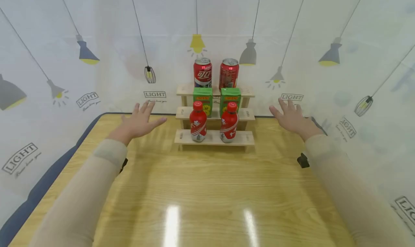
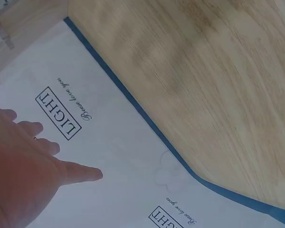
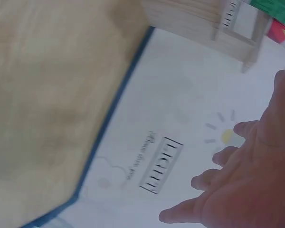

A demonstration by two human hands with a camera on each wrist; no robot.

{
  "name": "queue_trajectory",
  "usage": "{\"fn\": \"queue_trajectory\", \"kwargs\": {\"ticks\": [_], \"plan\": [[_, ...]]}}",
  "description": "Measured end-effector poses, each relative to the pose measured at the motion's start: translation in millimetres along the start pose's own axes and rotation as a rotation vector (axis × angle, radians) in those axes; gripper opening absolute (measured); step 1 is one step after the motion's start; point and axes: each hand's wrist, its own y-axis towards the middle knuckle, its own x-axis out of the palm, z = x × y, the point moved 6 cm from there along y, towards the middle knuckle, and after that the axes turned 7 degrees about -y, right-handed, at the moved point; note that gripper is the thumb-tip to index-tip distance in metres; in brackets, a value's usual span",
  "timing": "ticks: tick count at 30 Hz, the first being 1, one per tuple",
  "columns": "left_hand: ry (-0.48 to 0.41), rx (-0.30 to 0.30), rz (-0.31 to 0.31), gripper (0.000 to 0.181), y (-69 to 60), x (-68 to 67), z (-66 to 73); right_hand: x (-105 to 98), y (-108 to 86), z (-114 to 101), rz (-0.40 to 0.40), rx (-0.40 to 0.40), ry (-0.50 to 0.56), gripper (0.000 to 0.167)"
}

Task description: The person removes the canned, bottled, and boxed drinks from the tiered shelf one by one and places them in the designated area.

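Observation:
My left hand point(image 1: 137, 124) is held out above the table, left of a three-step wooden rack point(image 1: 214, 140), with fingers spread and nothing held. On the other side, my right hand point(image 1: 293, 120) hovers with straight, spread fingers, also holding nothing. Neither hand touches the rack. Two red bottles, the left one point(image 1: 198, 122) and the right one point(image 1: 229, 124), stand upright on the lowest step. Behind them on the middle step are two green drink cartons, left point(image 1: 203, 95) and right point(image 1: 230, 96). Two red soda cans, left point(image 1: 202, 73) and right point(image 1: 229, 74), occupy the top step.
The wooden table point(image 1: 207, 182) extends in front of the rack and has a dark blue edge. A white curtain point(image 1: 113, 52) printed with lamps and "LIGHT" labels surrounds it at the back and sides. Dark wrist pieces show below both sleeves.

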Motion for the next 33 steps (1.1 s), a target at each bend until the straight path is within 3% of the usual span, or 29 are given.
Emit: {"fn": "queue_trajectory", "kwargs": {"ticks": [4, 9, 15, 21, 25, 29, 33], "plan": [[0.005, 0.012, -0.029, 0.112, 0.2, 10.5, 5.6, -36.2, -5.4, -19.7, -0.005, 0.036, 0.008, 0.108], [0.012, 0.028, -0.085, 0.118, -0.2, 32.3, 10.9, -76.4, -0.5, -56.2, 0.018, -0.017, 0.014, 0.105], [-0.016, 0.037, -0.143, 0.120, 2.6, 61.7, 17.6, -104.6, 9.0, -103.6, 0.068, -0.079, 0.040, 0.100], [-0.045, 0.057, -0.160, 0.128, 8.6, 87.1, 26.3, -109.3, 19.7, -147.2, 0.076, -0.125, 0.150, 0.100], [-0.062, 0.032, -0.159, 0.131, 12.7, 98.2, 29.3, -102.9, 31.2, -171.2, 0.073, -0.129, 0.219, 0.105], [-0.136, 0.041, -0.149, 0.127, 18.6, 103.5, 35.3, -97.5, 44.6, -183.6, 0.098, -0.103, 0.271, 0.105], [-0.180, 0.054, -0.173, 0.127, 22.8, 108.0, 42.6, -92.4, 55.5, -182.9, 0.113, -0.039, 0.352, 0.103]]}}
